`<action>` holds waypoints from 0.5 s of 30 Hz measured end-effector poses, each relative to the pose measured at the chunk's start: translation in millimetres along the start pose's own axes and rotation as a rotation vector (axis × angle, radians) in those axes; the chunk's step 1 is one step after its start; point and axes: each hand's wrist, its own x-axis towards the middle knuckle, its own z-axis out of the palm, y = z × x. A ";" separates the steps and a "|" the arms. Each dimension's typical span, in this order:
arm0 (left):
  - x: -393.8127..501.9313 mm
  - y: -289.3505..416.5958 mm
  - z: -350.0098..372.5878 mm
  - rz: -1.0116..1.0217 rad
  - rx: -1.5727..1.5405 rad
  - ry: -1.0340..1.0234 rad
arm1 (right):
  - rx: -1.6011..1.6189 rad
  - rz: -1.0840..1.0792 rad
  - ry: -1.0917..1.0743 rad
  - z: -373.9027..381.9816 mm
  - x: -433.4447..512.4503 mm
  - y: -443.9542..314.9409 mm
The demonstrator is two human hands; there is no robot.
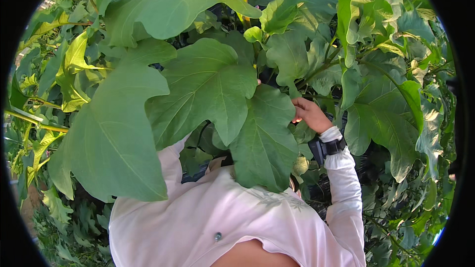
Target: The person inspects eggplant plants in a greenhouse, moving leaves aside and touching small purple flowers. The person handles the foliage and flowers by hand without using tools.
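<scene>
My right hand (311, 114) reaches in at the right edge of a broad, lobed green leaf (265, 137), apparently an eggplant leaf. Its fingers are bent, and their tips go partly behind the foliage, so whether they grip anything is hidden. A second large leaf (207, 87) overlaps that one from the upper left. My left forearm, in a pale sleeve (171, 157), passes up beneath these leaves, which cover my left hand. A tiny pink spot between the two leaves may be a fingertip; I cannot tell. My right wrist carries a black strapped device (326, 149).
Another wide leaf (115, 129) hangs close over my left arm. Thick stems (246, 3) rise ahead, with a branch (321, 68) running right. A yellowish rounded thing (300, 165) shows below my right hand. Dark sheeting (321, 189) shows through gaps low down. Dense foliage surrounds me.
</scene>
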 end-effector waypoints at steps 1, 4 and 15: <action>-3.9 -1.1 2.6 0.017 0.051 0.015 | 0.038 -0.074 -0.105 -2.2 17.2 -8.1; -23.2 -22.6 7.7 0.092 0.248 0.118 | -0.035 -0.049 -0.207 1.4 71.2 -31.4; -93.2 -101.1 48.2 -0.266 0.948 0.261 | 0.188 -0.124 0.181 13.0 175.2 -97.9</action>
